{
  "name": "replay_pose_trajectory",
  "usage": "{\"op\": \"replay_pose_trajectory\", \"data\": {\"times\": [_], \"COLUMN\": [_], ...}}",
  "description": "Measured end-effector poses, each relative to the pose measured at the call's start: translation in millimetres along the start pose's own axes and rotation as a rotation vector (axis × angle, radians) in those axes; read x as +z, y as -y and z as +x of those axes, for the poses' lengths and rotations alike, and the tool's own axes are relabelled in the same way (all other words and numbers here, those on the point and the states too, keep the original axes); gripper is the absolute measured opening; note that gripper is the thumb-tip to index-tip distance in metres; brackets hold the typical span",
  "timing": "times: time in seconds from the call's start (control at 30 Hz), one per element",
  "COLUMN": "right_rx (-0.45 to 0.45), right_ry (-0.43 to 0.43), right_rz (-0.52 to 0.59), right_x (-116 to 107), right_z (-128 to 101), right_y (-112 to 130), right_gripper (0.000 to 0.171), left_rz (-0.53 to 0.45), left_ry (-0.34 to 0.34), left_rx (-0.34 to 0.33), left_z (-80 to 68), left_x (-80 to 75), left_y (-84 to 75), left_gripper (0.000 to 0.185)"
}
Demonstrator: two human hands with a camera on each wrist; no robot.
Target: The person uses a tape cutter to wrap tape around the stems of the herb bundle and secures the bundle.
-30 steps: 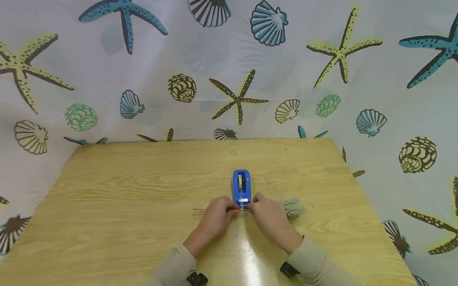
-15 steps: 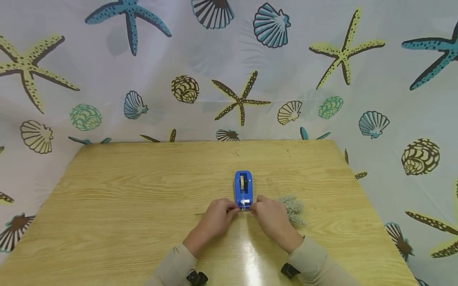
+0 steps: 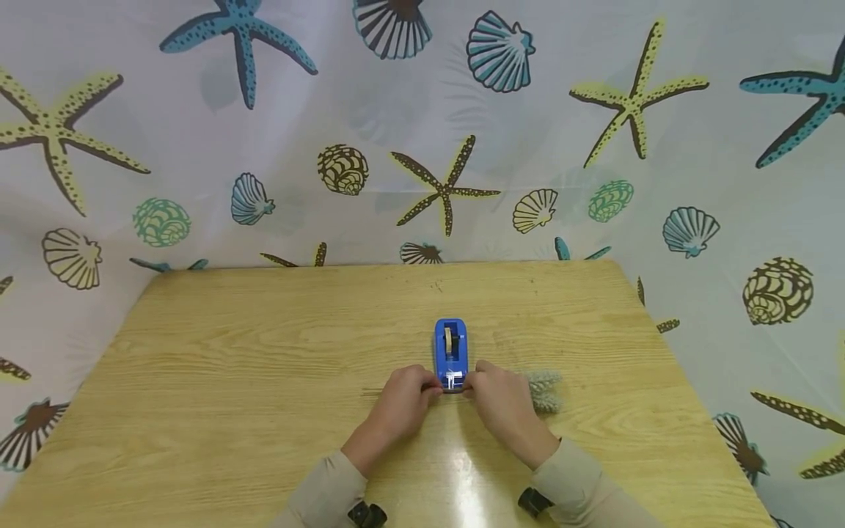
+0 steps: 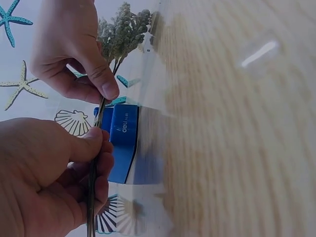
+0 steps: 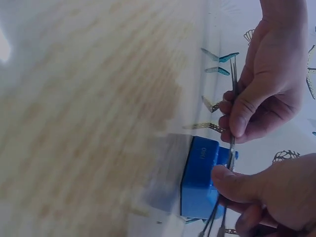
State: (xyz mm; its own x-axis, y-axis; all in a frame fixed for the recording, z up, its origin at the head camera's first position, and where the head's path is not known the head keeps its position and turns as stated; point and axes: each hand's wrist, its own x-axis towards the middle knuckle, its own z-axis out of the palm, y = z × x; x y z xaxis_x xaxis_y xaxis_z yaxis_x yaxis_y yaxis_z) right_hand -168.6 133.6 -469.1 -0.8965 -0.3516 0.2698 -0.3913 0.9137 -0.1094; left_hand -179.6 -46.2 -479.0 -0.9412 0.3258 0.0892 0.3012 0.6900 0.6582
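Note:
A bundle of dried flowers (image 3: 545, 391) with pale grey-green heads lies crosswise in both hands, heads to the right and thin brown stems (image 4: 92, 197) to the left. My left hand (image 3: 403, 402) pinches the stems between thumb and fingers. Close beside it, my right hand (image 3: 505, 405) pinches them nearer the heads. In the short gap between the hands, the stems have a shiny patch (image 4: 100, 117), like clear tape. Directly behind that gap stands a blue tape dispenser (image 3: 451, 350) with a roll on it, its front end right at the stems.
The wooden table (image 3: 264, 352) stretches out around the hands, with a glare spot near its front. A white cloth (image 3: 370, 110) printed with starfish and shells hangs behind and along the sides. Dark wrist cameras (image 3: 535, 501) sit at both cuffs.
Both hands stay at the dispenser's front, barely moved. The flower heads have shifted and spread differently, the bundle turning slightly between the fingers. The head view has tilted a little.

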Motion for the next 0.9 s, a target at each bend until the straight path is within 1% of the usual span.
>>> {"op": "replay_pose_trajectory", "data": {"times": [0.27, 0.37, 0.43, 0.6, 0.77, 0.9], "right_rx": [0.005, 0.015, 0.026, 0.03, 0.031, 0.03], "right_ry": [0.083, 0.1, 0.1, 0.063, 0.046, 0.035], "right_rz": [-0.019, -0.023, -0.017, 0.021, 0.039, 0.035], "right_x": [-6.7, -7.3, -6.7, -4.9, -3.4, -1.9], "right_z": [0.6, 1.1, 1.5, 2.3, 3.7, 5.2], "right_y": [2.7, 3.3, 2.9, 0.8, -1.2, -2.5], "right_gripper": [0.01, 0.011, 0.01, 0.005, 0.005, 0.006], "left_rz": [-0.012, -0.023, -0.027, -0.029, -0.037, -0.031], "left_ry": [-0.045, -0.049, -0.046, -0.045, -0.041, -0.049], "left_rx": [0.029, 0.026, 0.024, 0.016, 0.002, 0.007], "left_z": [-0.1, -0.2, 0.2, 1.1, 1.6, 2.9], "left_x": [1.9, 1.5, 1.2, 1.3, 1.4, 1.3], "left_y": [1.5, 1.3, 1.2, 1.5, 1.7, 2.7], "left_gripper": [0.006, 0.006, 0.006, 0.007, 0.007, 0.006]}}
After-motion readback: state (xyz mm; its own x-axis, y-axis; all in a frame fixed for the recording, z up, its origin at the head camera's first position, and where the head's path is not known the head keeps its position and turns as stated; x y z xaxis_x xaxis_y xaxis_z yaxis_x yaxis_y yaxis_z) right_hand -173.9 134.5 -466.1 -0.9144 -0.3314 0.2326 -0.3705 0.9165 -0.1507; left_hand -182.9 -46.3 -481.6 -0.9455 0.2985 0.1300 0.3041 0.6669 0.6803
